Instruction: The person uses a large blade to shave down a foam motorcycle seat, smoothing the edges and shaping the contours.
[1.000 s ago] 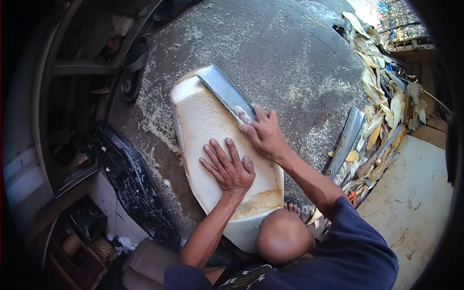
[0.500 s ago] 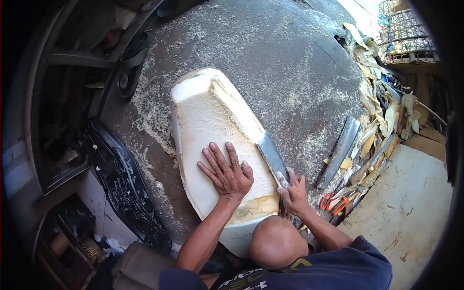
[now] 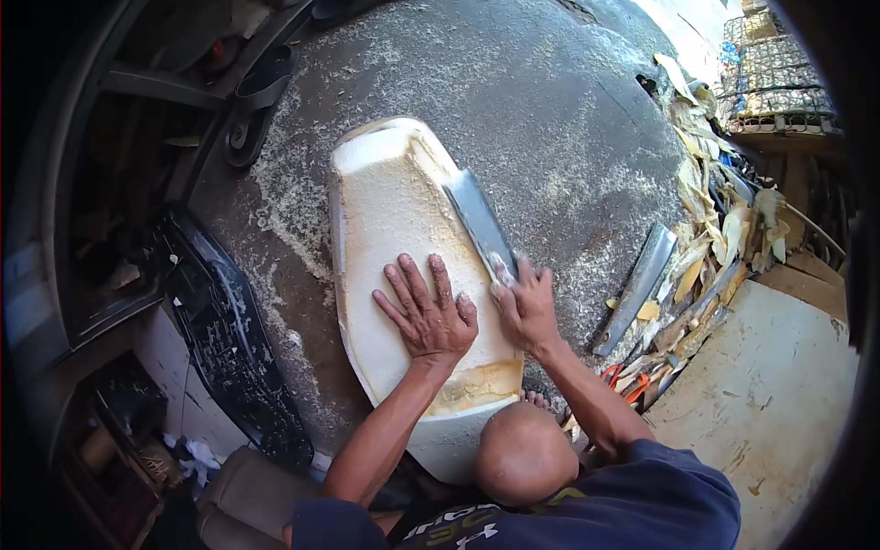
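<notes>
A cream-white foam block [image 3: 390,197], shaped like a motorcycle seat, lies slantwise on the floor below me. My left hand [image 3: 429,316] presses flat on its top, fingers spread. My right hand [image 3: 527,307] is wrapped round the near end of a long flat grey blade [image 3: 479,218]. The blade lies along the foam's right edge, its tip pointing away from me. Its grip end is hidden by my fingers. Beyond my right forearm rests a second, similar grey blade [image 3: 637,289], untouched.
Foam crumbs cover the dark floor [image 3: 550,119]. A black seat base [image 3: 234,339] lies at the left, below a sandal [image 3: 252,110]. Scraps [image 3: 701,211] and red-handled scissors [image 3: 634,387] line the right side, beside a pale board [image 3: 761,394]. A wire cage [image 3: 779,78] stands far right.
My right hand has slid the blade away from me and leftward along the foam's right edge. My left hand stays flat in nearly the same place.
</notes>
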The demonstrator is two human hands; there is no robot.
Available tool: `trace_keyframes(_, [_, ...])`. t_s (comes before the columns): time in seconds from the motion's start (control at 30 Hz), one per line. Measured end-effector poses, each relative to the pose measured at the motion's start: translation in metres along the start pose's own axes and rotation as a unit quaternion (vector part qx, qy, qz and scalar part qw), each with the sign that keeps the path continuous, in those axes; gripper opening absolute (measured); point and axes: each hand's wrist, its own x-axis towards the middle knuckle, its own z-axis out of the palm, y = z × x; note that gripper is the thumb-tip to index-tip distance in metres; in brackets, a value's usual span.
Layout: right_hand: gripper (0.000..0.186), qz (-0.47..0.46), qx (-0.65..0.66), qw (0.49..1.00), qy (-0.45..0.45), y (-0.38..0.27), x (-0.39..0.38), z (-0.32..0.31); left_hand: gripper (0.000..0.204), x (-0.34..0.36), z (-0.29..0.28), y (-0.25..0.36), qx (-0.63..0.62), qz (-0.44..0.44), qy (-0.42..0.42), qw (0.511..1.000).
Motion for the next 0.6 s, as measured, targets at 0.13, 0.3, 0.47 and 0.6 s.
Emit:
trace_keyframes(0.13, [0.025,-0.073,-0.011,0.997,0.011,-0.022,0.144,0.012,0.077,-0.003,0.013,0.001,-0.012,-0.018,-0.026,0.999])
trace_keyframes(0.3, [0.036,0.014,0.002,0.998,-0.061,0.012,-0.066,-0.005,0.078,0.003,0.006,-0.009,-0.013,-0.013,-0.004,1.000])
trace_keyframes(0.47, [0.023,-0.088,-0.001,0.996,0.021,-0.051,0.153,0.006,0.077,0.004,0.013,-0.002,-0.038,-0.016,-0.013,0.999])
trace_keyframes(0.6, [0.021,-0.071,0.026,0.997,-0.002,-0.036,0.130,0.013,0.076,0.001,0.009,-0.006,-0.051,-0.030,-0.039,0.997])
